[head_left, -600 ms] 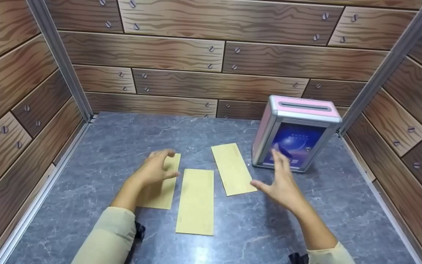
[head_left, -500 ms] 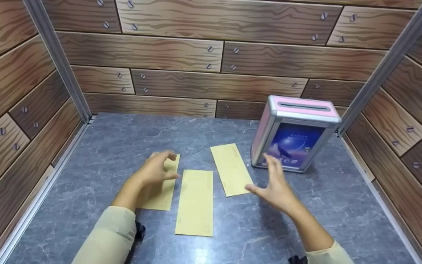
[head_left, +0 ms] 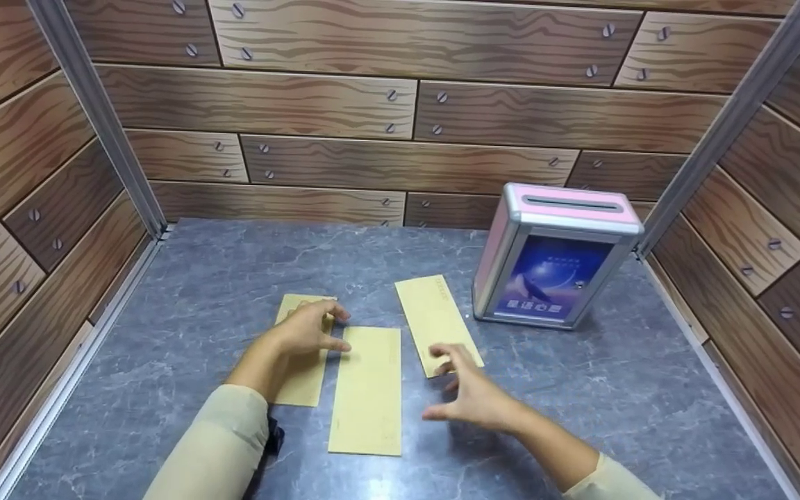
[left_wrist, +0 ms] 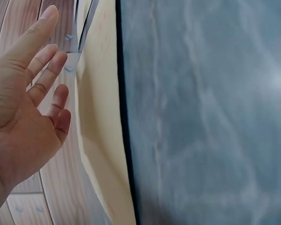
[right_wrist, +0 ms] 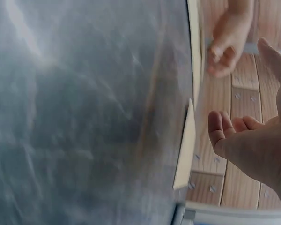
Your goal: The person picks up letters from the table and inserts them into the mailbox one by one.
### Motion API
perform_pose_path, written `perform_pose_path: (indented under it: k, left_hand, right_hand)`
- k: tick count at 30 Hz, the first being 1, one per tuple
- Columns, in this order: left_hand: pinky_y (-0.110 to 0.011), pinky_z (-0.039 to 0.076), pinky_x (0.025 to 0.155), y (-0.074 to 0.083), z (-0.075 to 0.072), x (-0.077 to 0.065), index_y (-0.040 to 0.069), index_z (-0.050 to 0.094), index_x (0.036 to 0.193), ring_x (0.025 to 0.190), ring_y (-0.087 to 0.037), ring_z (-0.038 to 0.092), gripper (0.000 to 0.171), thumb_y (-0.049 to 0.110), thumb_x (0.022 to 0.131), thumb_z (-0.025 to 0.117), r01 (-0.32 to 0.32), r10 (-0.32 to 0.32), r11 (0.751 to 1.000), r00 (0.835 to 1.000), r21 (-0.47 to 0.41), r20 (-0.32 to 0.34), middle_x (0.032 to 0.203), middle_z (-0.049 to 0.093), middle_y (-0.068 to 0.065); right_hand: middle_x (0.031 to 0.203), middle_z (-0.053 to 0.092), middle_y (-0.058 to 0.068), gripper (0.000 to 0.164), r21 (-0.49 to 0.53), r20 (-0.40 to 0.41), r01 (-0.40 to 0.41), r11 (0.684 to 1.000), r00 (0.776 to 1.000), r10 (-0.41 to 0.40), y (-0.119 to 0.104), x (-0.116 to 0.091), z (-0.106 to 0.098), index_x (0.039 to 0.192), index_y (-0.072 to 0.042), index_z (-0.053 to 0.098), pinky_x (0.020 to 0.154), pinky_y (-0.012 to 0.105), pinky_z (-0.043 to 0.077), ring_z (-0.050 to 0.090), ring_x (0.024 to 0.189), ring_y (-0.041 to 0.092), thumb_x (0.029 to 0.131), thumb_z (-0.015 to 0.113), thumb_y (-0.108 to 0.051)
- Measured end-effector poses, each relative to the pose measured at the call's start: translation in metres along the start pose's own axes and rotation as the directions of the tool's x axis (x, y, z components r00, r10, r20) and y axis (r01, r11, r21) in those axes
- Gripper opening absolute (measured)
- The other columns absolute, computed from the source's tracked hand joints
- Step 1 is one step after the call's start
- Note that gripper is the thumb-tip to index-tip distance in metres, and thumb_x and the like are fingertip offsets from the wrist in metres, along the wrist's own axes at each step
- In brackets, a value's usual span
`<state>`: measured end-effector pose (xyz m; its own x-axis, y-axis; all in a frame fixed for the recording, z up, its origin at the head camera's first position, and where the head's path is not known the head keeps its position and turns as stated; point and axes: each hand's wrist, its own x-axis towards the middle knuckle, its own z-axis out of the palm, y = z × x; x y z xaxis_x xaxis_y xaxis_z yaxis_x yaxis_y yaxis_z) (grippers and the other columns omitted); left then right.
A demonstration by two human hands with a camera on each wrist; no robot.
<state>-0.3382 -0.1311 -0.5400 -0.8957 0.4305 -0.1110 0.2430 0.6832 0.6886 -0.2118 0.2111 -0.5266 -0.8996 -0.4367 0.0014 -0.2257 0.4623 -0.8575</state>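
Note:
Three yellow paper envelopes lie flat on the grey marbled table. My left hand (head_left: 308,328) hovers over the left envelope (head_left: 303,389), hiding part of it, with thumb and fingers spread apart and nothing between them. In the left wrist view that hand's fingers (left_wrist: 49,75) are loosely extended above the envelope (left_wrist: 103,108). The middle envelope (head_left: 365,396) lies between the hands. My right hand (head_left: 473,396) is by the lower end of the tilted right envelope (head_left: 435,316), its fingertips overlapping it in the head view. Its fingers are gently bent and hold nothing.
A pink and silver box (head_left: 560,257) with a slot in its top and a dark blue front panel stands at the back right of the table (head_left: 233,264). Wood-patterned walls (head_left: 317,104) enclose the table at the back and both sides.
My right hand has moved left and down, away from the box's front toward the right envelope's lower end. My left hand has shifted slightly right. The envelopes stay put.

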Motion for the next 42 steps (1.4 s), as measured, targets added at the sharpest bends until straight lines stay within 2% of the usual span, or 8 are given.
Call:
perform_pose_path:
  k: [2,4,9,15,21,24,34,42]
  left_hand:
    - [-0.068,0.027,0.128,0.003,0.003,0.002,0.016,0.071,0.132,0.139,-0.037,0.053,0.058,0.037,0.084,0.095,0.002,-0.003,1.000,1.000,0.024,0.003,0.141,0.071,-0.005]
    - [-0.067,0.029,0.125,0.004,0.005,0.004,0.016,0.072,0.130,0.133,-0.036,0.054,0.057,0.038,0.083,0.095,-0.003,0.002,0.998,1.000,0.058,0.002,0.135,0.073,-0.004]
    - [-0.056,0.037,0.111,0.005,0.009,0.007,0.016,0.073,0.125,0.119,-0.030,0.055,0.056,0.037,0.079,0.098,0.000,0.000,0.990,1.000,0.139,-0.003,0.122,0.070,-0.003]
    - [-0.054,0.040,0.103,0.006,0.008,0.007,0.016,0.074,0.121,0.113,-0.028,0.055,0.054,0.036,0.078,0.099,-0.012,0.010,0.986,1.000,0.166,0.014,0.119,0.067,-0.006]
    - [-0.055,0.040,0.102,0.009,0.006,0.007,0.017,0.074,0.113,0.110,-0.027,0.054,0.047,0.035,0.078,0.099,-0.014,0.010,0.986,1.000,0.168,0.026,0.117,0.068,-0.007]
    - [-0.057,0.040,0.104,0.009,0.005,0.009,0.017,0.074,0.112,0.110,-0.027,0.054,0.045,0.033,0.078,0.099,-0.015,0.009,0.986,0.999,0.168,0.037,0.118,0.068,-0.007]
    - [-0.050,0.039,0.102,0.014,0.001,0.014,0.018,0.069,0.111,0.110,-0.026,0.053,0.045,0.032,0.080,0.098,0.009,-0.026,0.982,0.996,0.187,0.084,0.116,0.065,-0.005]
    - [-0.052,0.037,0.100,0.013,0.005,0.017,0.017,0.057,0.109,0.101,-0.024,0.054,0.049,0.025,0.082,0.097,0.004,-0.018,0.990,0.995,0.140,0.097,0.111,0.065,-0.004]
  right_hand:
    - [0.152,0.041,0.024,0.095,-0.004,0.033,0.013,1.000,0.999,-0.013,-0.001,-0.001,0.008,0.151,0.001,0.039,0.101,0.048,0.061,0.058,0.126,0.038,0.078,0.098,-0.013]
    - [0.148,0.043,0.021,0.091,0.000,0.069,-0.001,1.000,0.998,0.001,-0.002,-0.001,0.015,0.149,0.000,0.040,0.095,0.039,0.061,0.059,0.120,0.034,0.079,0.097,-0.013]
    - [0.138,0.048,0.015,0.083,-0.023,0.155,-0.059,0.998,0.986,0.061,-0.006,0.000,0.031,0.143,-0.004,0.044,0.088,0.026,0.054,0.056,0.110,0.023,0.080,0.097,-0.015]
    - [0.133,0.053,0.007,0.080,-0.175,0.204,-0.043,0.984,0.976,0.079,-0.010,0.003,0.044,0.137,-0.007,0.051,0.098,0.031,0.055,0.058,0.114,0.022,0.077,0.100,-0.025]
    - [0.129,0.050,-0.001,0.082,-0.360,0.190,0.018,0.933,0.980,0.054,-0.010,0.004,0.051,0.134,-0.010,0.053,0.110,0.037,0.053,0.055,0.120,0.018,0.074,0.102,-0.034]
    - [0.129,0.050,0.000,0.084,-0.409,0.165,0.027,0.912,0.985,0.045,-0.010,0.004,0.054,0.136,-0.009,0.053,0.112,0.040,0.054,0.056,0.123,0.020,0.073,0.102,-0.034]
    - [0.134,0.047,0.005,0.103,-0.441,0.147,-0.049,0.896,0.981,0.126,-0.015,0.007,0.057,0.154,-0.004,0.049,0.113,0.042,0.056,0.059,0.124,0.022,0.072,0.103,-0.038]
    - [0.134,0.046,0.007,0.109,-0.460,0.137,-0.049,0.887,0.983,0.125,-0.012,0.006,0.056,0.157,0.000,0.047,0.114,0.042,0.055,0.059,0.123,0.023,0.072,0.103,-0.039]
